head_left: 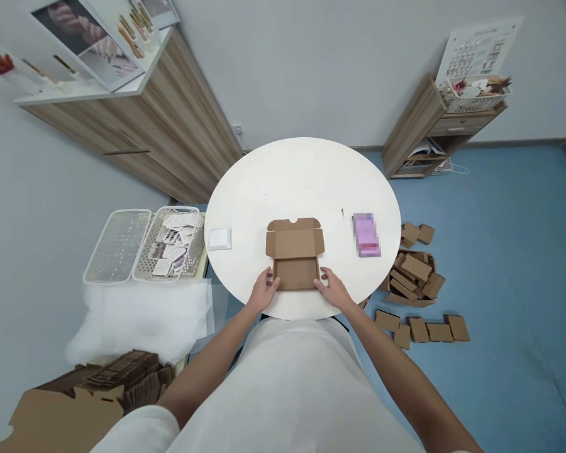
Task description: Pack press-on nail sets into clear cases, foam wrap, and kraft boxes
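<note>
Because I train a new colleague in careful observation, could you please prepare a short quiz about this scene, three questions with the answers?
1. True or false: the lid of the brown cardboard box is open.
2. Where is the purple rectangular pixelated item? (a) inside the box; (b) on the rounded white table; (c) on the blue floor.
3. Fill in: the person's ___ hand is nearer to the flat white square packet.

Key: 1: true. 2: b. 3: left, as in left hand.
</note>
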{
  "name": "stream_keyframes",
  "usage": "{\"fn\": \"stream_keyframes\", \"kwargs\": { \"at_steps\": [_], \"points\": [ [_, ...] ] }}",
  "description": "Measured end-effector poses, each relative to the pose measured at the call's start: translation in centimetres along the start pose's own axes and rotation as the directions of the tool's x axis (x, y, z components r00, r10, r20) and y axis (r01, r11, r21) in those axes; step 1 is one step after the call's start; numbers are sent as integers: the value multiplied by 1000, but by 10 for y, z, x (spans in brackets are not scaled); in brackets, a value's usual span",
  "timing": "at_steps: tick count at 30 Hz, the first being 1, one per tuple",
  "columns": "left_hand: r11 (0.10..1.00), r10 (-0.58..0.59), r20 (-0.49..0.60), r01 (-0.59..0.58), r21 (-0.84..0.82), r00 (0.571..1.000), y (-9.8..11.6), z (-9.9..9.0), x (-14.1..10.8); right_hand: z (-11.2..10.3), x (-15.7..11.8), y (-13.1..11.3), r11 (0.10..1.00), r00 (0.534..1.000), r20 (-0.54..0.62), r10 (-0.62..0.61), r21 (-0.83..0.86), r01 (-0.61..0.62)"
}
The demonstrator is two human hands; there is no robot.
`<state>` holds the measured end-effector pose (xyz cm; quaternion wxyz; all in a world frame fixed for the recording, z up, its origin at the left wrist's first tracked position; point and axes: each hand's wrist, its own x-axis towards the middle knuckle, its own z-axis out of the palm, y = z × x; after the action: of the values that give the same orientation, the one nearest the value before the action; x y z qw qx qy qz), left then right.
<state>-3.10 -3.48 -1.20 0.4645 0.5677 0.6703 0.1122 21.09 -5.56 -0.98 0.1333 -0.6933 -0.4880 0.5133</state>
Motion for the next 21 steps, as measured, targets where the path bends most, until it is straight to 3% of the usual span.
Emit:
{"fn": "stream_keyframes", "kwargs": {
  "at_steps": [2,5,11,17,21],
  "points": [
    [993,-86,-53,81,-82,995,2,7,-3,1,-5,4,988,996,93,3,152,-17],
    [975,-164,-38,156,-158,986,12,14,-6,3,-7,8,954,984,180,-10,298,-45],
    [946,-73,21,76,-316,997,33,13,1,-3,8,9,946,995,84,-57,324,27],
    [797,-4,22,16,-604,1000,39,16,21,-20,26,-2,918,997,22,-77,393,62],
    [764,-5,27,21,-645,1000,39,19,29,-23,30,-6,888,998,7,-68,455,58]
  ]
}}
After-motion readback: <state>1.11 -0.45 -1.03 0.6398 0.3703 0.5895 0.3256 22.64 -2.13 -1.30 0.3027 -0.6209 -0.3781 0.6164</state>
